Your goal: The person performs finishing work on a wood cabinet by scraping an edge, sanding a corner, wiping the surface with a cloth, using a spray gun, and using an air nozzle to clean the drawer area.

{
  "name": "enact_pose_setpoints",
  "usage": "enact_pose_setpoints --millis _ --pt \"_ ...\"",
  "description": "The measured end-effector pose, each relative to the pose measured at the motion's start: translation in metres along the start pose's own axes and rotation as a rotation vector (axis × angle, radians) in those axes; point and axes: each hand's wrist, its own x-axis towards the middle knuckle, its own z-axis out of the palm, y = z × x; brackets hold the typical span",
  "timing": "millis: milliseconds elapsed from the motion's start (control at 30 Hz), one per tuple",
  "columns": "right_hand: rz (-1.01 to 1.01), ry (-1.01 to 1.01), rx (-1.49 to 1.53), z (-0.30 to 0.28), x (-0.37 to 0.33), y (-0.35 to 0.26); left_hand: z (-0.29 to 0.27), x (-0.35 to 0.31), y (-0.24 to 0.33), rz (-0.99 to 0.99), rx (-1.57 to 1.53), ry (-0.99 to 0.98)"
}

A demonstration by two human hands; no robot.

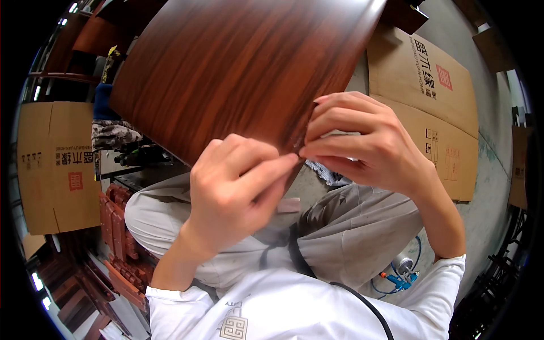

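Observation:
A glossy reddish-brown wooden panel with dark grain stretches out in front of me, its near corner between my hands. My left hand is closed, thumb and forefinger pinched at that corner. Fingertips of my right hand also press together there, almost meeting the left ones, while its other fingers curl over the panel's right edge. Whatever lies between the fingertips is too small to make out. Below the corner, a small pale pink block shows between my legs.
Flattened cardboard lies on the floor at the right, and a cardboard box stands at the left. A blue spray gun with a hose is beside my right leg. Reddish-brown wooden pieces are stacked at my left. A crumpled cloth lies under the panel.

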Motion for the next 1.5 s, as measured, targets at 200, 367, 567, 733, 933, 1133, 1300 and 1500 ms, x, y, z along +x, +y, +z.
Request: enact_pose_setpoints --millis 200,367,567,733,933,1133,1300,1500 --pt "0.041 0.026 -0.008 -0.004 -0.003 0.005 0.004 0.001 0.007 -0.078 0.040 0.066" --pt "0.025 0.001 -0.032 -0.004 0.003 0.012 0.013 0.004 0.008 -0.120 0.052 0.123" --pt "-0.027 -0.087 -0.012 -0.009 0.005 0.020 0.017 0.001 0.009 -0.116 0.058 0.149" --pt "-0.046 -0.080 -0.021 -0.004 0.016 0.026 0.018 0.002 0.002 -0.146 0.040 0.179" --pt "-0.095 -0.137 0.014 -0.006 0.017 0.025 0.008 0.001 0.008 -0.103 0.042 0.072" --pt "-0.091 -0.144 0.036 -0.006 0.016 0.025 0.009 0.002 0.008 -0.112 0.028 0.081" --pt "-0.089 -0.118 0.021 -0.004 0.016 0.025 0.013 0.001 0.003 -0.111 0.014 0.100" --pt "-0.085 -0.117 0.001 -0.006 0.017 0.027 0.014 0.004 0.000 -0.096 0.027 0.107"
